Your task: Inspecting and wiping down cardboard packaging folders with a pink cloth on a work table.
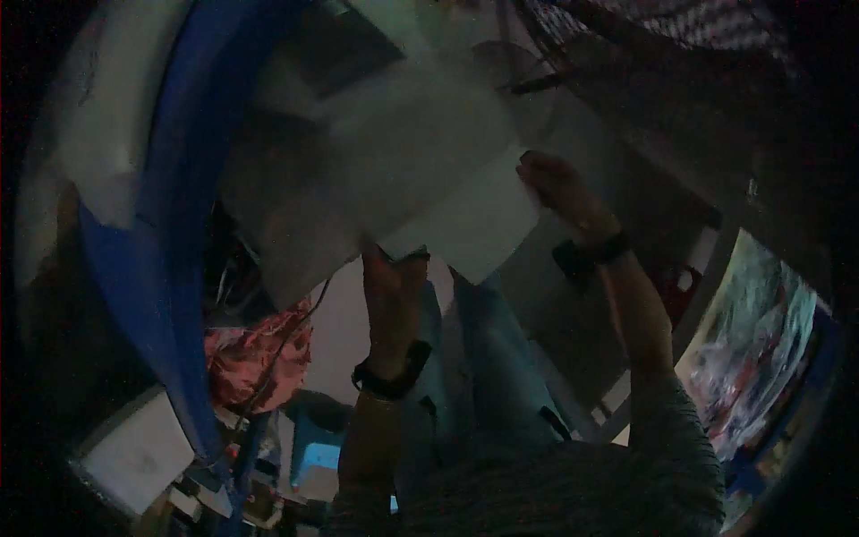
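Observation:
In dim light, a pale flat sheet (474,219), perhaps paper or card, lies between my two hands. My left hand (392,277) is closed at its lower left edge, its fingertips partly lost in the dark. On the opposite side, my right hand (564,190) is curled with its fingers pressed together at the sheet's right edge. Something small and dark shows by the right fingertips, too unclear to name. Each wrist has a dark band. Behind the sheet spreads a larger dull grey surface (358,179), whose kind I cannot make out.
A long blue strip (183,179) curves down the left side. Crumpled red plastic (259,358) lies below it, near a blue stool (313,456) and a white box-like thing (139,452). At the right is a shiny clear plastic bundle (752,358). Dark netting (698,27) hangs upper right.

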The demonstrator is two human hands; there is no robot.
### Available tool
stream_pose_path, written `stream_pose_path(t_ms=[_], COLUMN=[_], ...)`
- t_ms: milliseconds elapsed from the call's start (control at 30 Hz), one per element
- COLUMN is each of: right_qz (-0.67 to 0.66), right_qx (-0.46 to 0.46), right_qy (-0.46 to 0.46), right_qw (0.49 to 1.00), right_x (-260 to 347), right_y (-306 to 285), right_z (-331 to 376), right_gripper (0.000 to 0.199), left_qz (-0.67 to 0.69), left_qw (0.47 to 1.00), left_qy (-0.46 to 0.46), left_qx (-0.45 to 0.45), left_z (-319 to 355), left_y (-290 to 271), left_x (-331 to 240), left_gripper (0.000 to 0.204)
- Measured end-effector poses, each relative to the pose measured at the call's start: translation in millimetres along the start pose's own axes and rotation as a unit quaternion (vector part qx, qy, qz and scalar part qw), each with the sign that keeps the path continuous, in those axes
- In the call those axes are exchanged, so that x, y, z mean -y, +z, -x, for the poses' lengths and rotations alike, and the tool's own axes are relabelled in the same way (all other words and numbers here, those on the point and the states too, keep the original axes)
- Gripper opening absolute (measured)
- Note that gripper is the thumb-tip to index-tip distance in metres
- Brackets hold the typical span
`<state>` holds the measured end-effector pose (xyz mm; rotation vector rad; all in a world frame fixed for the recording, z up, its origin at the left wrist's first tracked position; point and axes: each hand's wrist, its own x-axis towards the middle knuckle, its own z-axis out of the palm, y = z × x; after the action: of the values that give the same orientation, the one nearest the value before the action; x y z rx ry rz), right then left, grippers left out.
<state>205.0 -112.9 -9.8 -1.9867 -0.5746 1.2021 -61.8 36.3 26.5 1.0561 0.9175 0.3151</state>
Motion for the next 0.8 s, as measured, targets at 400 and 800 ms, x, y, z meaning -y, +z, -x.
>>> stream_pose_path(t_ms=[400,800], right_qz=[-0.173,-0.428], right_qx=[-0.17,-0.723], right_qy=[0.06,0.051], right_qw=[0.968,0.54], right_x=[-81.1,-169.7], right_y=[-6.1,118.3], right_z=[276.1,639.7], right_gripper=[0.025,0.016], left_qz=[-0.099,-0.293], left_qw=[0.989,0.916], left_qy=[0.083,0.116], left_qx=[0.065,0.25], left_z=[3.5,84.4], left_y=[0.7,119.8], left_x=[23.4,60.9], left_gripper=[0.041,0.039])
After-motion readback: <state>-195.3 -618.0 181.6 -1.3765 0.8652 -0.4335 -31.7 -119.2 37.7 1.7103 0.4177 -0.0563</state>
